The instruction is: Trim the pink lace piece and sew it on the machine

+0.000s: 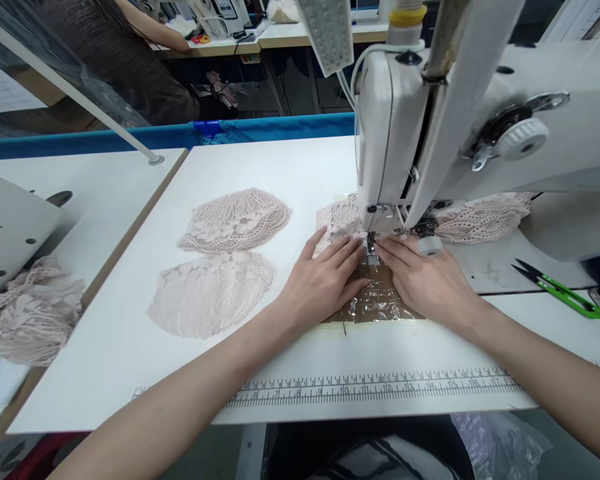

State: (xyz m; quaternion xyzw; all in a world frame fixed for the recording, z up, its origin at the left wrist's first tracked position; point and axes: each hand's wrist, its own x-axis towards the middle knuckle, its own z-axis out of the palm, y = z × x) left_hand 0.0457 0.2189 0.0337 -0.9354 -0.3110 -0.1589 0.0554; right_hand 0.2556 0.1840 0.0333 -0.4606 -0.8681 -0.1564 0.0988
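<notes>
At the needle of a white sewing machine (390, 133), a pale pink lace piece (337, 217) lies under the presser foot (371, 252). My left hand (325, 277) rests flat to the left of the foot, fingers spread over the lace's near edge. On the other side, my right hand (425, 277) lies with its fingers stretched toward the foot, partly behind a white knob. Brown taped film (380, 297) covers the machine bed between both hands. More lace (485, 217) sits behind my right hand, under the machine arm.
Two cut lace pieces, one farther (237, 220) and one nearer (210, 293), lie left on the white table (180, 387). Green thread snips (563, 290) lie at right. A lace heap (35, 310) is at far left. Another person's arm (153, 27) shows at the back.
</notes>
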